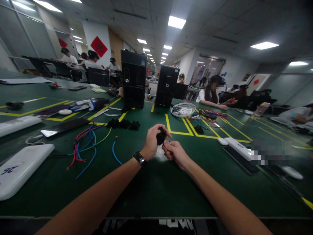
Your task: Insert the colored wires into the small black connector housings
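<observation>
My left hand (153, 138), with a watch (139, 158) on its wrist, is closed around a small black block-like part (160, 136) above the middle of the table. Against the near side of that part, the fingers of my right hand (172, 150) are pinched together. Whatever sits between those fingertips is too small to make out. Similar black parts (124, 123) lie in a row beyond my left hand. To the left are loose red, blue and green wires (85, 143), and a single blue wire (113, 151) lies nearer my left forearm.
Two black computer towers (134, 80) stand at the back. A white basket (183, 110) and a heap of coloured wires (211, 115) lie behind right. White power banks (24, 169) and phones flank both sides. A person (214, 91) sits across at right.
</observation>
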Demonstrator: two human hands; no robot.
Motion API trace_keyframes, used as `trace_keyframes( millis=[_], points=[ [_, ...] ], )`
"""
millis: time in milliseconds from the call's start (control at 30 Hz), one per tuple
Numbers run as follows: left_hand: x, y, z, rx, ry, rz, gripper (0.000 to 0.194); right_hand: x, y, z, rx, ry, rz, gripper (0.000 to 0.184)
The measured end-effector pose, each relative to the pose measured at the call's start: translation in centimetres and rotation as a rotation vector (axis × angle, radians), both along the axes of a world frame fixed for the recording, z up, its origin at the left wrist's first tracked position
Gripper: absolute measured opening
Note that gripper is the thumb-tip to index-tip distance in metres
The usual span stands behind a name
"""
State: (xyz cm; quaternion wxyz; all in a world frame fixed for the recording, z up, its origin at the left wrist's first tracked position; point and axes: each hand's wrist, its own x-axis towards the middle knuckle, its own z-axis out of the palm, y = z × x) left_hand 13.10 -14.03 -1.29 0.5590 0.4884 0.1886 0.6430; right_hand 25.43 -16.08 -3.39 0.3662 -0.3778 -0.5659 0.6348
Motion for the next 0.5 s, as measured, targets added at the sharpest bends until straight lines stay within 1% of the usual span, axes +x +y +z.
trace_keyframes(
  millis=[133,267,367,500],
  points=[
    [0.2,0.1,-0.1,-0.006,0.002,0.024,0.02,0.0,0.1,0.0,-0.004,0.026,0.031,0.044],
    [-0.1,1.0,-0.5,-0.07,0.002,0.16,0.023,-0.2,0.0,0.4,0.047,0.019,0.012,0.036],
    [-0.7,1.8,-0.7,-0.071,0.019,0.237,0.019,-0.3,-0.1,0.8,0.111,-0.084,0.002,0.032],
    [-1.5,2.2,-0.5,-0.009,0.069,0.248,0.014,0.1,-0.2,2.0,0.269,-0.286,-0.063,0.031]
  ],
)
